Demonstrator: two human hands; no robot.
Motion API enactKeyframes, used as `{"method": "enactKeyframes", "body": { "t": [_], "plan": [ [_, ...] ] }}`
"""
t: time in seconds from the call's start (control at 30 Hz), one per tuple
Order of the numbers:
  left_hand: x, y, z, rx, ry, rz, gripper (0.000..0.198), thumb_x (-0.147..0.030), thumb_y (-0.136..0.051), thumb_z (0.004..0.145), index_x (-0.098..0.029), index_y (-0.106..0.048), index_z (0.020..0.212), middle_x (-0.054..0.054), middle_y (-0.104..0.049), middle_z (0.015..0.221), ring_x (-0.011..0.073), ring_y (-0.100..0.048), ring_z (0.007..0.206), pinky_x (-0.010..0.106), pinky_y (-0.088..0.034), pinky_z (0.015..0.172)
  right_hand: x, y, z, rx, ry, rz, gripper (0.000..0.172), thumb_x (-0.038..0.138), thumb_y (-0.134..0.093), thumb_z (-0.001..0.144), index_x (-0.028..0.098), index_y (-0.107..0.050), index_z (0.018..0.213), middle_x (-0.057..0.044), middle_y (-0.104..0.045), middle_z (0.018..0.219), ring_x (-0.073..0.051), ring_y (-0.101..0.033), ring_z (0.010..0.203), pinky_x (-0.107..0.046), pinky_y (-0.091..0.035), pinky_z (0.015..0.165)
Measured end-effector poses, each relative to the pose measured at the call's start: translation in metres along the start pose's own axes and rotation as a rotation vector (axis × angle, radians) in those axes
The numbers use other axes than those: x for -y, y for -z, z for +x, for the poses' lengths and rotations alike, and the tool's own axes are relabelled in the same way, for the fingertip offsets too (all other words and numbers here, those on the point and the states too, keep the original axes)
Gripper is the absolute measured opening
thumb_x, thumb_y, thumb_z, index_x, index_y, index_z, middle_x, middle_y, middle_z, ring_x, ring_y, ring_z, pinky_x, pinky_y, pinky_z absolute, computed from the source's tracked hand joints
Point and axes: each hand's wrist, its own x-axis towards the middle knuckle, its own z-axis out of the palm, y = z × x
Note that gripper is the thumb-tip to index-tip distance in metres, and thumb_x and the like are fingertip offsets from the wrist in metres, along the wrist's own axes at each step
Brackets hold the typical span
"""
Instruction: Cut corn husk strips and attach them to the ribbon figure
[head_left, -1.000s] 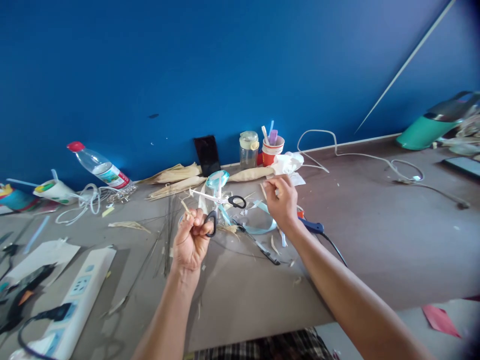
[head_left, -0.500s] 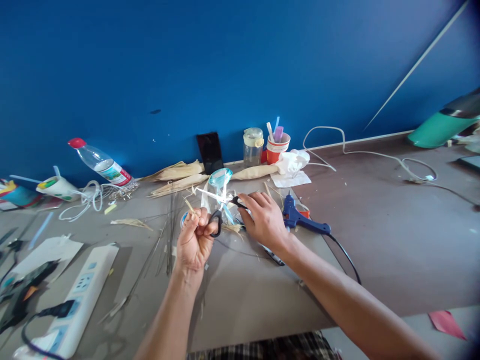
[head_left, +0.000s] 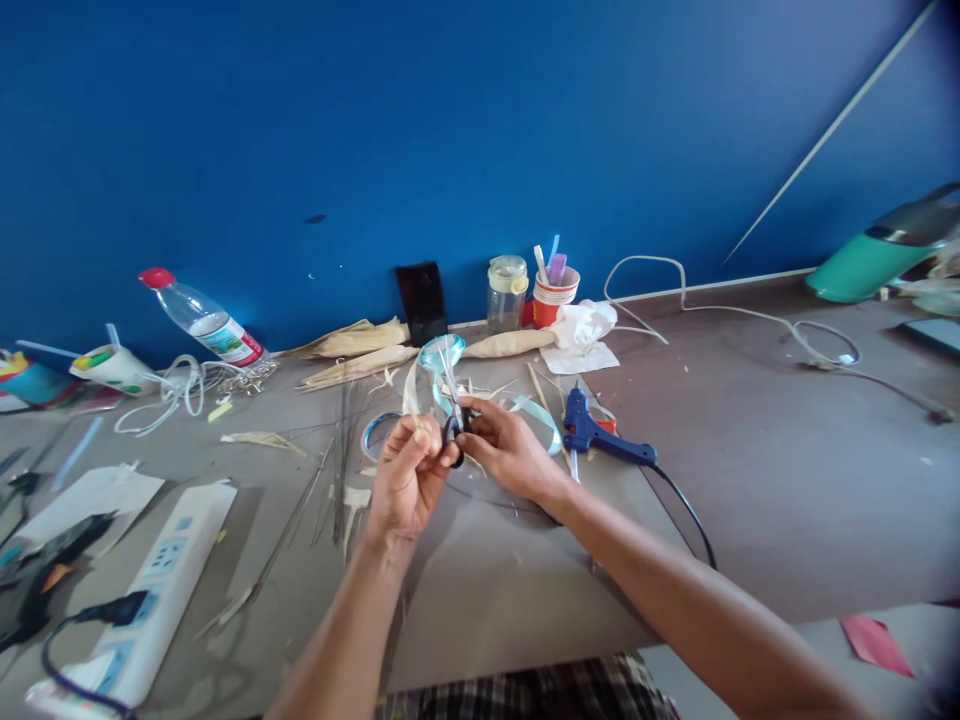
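Note:
My left hand [head_left: 405,480] is closed, pinching a small pale straw piece [head_left: 418,432] between thumb and fingers. Right beside it, my right hand [head_left: 511,455] grips the black handles of a pair of scissors [head_left: 451,430]. The scissors' blades are together and point up and away, in front of a light blue ribbon loop [head_left: 439,352]. Both hands meet over the middle of the brown table [head_left: 750,480]. Whether the left fingers still touch the scissors' handle is hidden.
A blue glue gun [head_left: 600,440] with a black cord lies just right of my hands. Thin dark wires [head_left: 341,450], a tape roll [head_left: 377,432] and corn husks [head_left: 352,345] lie left and behind. A white power strip [head_left: 161,570] sits front left. A bottle [head_left: 202,320], jar [head_left: 506,290] and red cup [head_left: 553,290] stand by the blue wall.
My right hand came back from the far side of the table to my left hand and took hold of the scissors. The scissors swung from lying sideways to pointing up.

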Motion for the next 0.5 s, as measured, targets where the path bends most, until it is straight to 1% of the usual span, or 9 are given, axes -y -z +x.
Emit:
{"method": "enactKeyframes", "body": {
  "t": [0.1, 0.2, 0.33, 0.43, 0.5],
  "plan": [
    [0.004, -0.004, -0.003, 0.032, 0.046, 0.022, 0.019, -0.021, -0.072, 0.071, -0.016, -0.055, 0.065, -0.005, -0.043, 0.06, 0.0043, -0.033, 0.051, 0.022, -0.044, 0.061, 0.0, 0.003, 0.005, 0.011, -0.051, 0.141, 0.042, 0.022, -0.057, 0.072, 0.014, -0.053, 0.113, 0.006, -0.051, 0.062, -0.01, -0.051, 0.057, -0.022, -0.039, 0.055],
    [0.002, -0.009, -0.005, 0.031, 0.081, 0.054, 0.018, -0.022, -0.073, 0.071, -0.017, -0.056, 0.066, -0.006, -0.042, 0.06, 0.0034, -0.027, 0.048, 0.023, -0.045, 0.063, -0.002, 0.007, 0.008, -0.051, -0.066, 0.208, 0.041, 0.022, -0.058, 0.069, 0.017, -0.051, 0.109, 0.005, -0.056, 0.065, -0.011, -0.054, 0.06, -0.023, -0.041, 0.058],
    [-0.003, -0.01, -0.005, 0.009, 0.068, 0.086, 0.019, -0.023, -0.074, 0.069, -0.017, -0.056, 0.065, -0.006, -0.044, 0.059, 0.0035, -0.027, 0.047, 0.023, -0.044, 0.062, -0.005, 0.006, 0.011, -0.111, -0.09, 0.216, 0.042, 0.024, -0.059, 0.069, 0.018, -0.048, 0.11, 0.005, -0.058, 0.064, -0.013, -0.057, 0.064, -0.026, -0.045, 0.063],
    [-0.005, -0.006, -0.003, -0.003, 0.062, 0.143, 0.019, -0.023, -0.074, 0.069, -0.017, -0.057, 0.065, -0.005, -0.046, 0.058, 0.0039, -0.03, 0.048, 0.023, -0.043, 0.063, -0.008, 0.005, 0.014, -0.131, -0.066, 0.198, 0.04, 0.026, -0.06, 0.07, 0.018, -0.049, 0.107, 0.004, -0.058, 0.065, -0.014, -0.058, 0.065, -0.026, -0.045, 0.062],
    [-0.004, -0.002, -0.002, -0.015, 0.038, 0.226, 0.017, -0.024, -0.073, 0.071, -0.017, -0.058, 0.064, -0.006, -0.045, 0.055, 0.0045, -0.031, 0.048, 0.024, -0.043, 0.066, -0.009, 0.009, 0.017, -0.214, -0.041, 0.19, 0.041, 0.028, -0.063, 0.068, 0.018, -0.049, 0.106, 0.005, -0.056, 0.065, -0.013, -0.056, 0.062, -0.024, -0.043, 0.059]
  ]
}}
